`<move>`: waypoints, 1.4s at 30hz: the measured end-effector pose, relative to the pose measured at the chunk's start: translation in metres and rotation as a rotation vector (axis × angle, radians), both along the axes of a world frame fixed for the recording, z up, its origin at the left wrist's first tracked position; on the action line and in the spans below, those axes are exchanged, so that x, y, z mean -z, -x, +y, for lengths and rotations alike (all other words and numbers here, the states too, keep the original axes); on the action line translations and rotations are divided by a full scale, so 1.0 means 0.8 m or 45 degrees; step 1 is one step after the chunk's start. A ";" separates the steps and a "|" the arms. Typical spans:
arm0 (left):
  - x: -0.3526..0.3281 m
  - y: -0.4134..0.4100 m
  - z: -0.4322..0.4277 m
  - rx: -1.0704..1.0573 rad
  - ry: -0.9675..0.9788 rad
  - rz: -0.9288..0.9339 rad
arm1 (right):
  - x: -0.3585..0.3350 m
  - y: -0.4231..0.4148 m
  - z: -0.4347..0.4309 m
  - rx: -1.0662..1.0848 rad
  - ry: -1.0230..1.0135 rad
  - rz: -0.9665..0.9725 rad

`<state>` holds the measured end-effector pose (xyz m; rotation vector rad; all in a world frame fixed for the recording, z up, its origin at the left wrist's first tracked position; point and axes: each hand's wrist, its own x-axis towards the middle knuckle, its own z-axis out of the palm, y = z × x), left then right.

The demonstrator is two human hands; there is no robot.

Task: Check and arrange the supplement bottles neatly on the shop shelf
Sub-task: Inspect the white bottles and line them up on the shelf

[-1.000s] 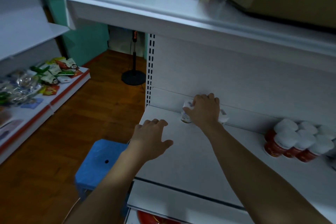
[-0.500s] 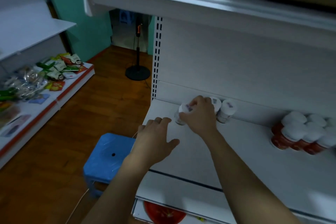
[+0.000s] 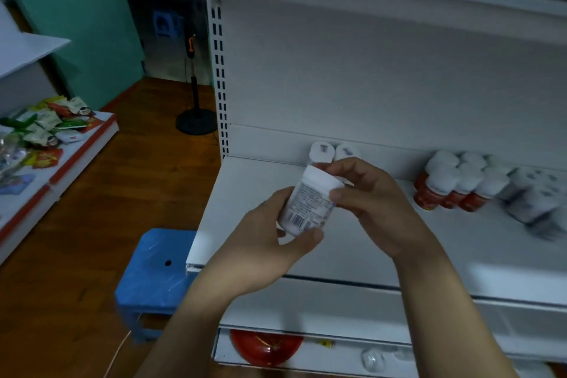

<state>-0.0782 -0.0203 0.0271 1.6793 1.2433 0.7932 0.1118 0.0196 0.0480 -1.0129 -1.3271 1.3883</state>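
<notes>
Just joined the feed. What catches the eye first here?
Centre frame, the left hand and right hand hold a tilted white bottle, barcode label showing, above the shelf. Two white-capped bottles stand at the shelf's back behind it, and a cluster of red bottles sits further right.

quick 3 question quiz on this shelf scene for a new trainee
1. True or false: the left hand and the right hand both hold the white supplement bottle.
2. Multiple choice: the bodies of the white-capped bottle cluster on the shelf, just right of the hands, are A) blue B) red C) green.
3. Fill in: behind the held bottle, ___ small white bottles stand at the back of the shelf.
Key: 1 true; 2 B; 3 two.
</notes>
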 end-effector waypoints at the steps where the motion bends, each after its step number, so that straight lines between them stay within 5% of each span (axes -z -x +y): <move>1: -0.003 -0.003 -0.003 -0.002 -0.001 -0.047 | -0.001 -0.003 -0.003 -0.019 -0.012 0.025; 10: -0.003 -0.007 -0.023 -0.123 0.027 -0.290 | 0.001 -0.007 -0.018 -0.059 0.006 0.167; 21: -0.011 -0.009 -0.035 -0.158 -0.056 -0.256 | 0.003 -0.004 -0.027 -0.146 0.034 0.253; 34: 0.005 -0.020 -0.035 -0.234 -0.134 -0.118 | 0.004 0.009 -0.033 0.143 0.019 -0.066; 42: 0.011 -0.016 -0.035 -0.280 -0.111 -0.333 | 0.003 -0.003 -0.030 0.038 -0.037 -0.056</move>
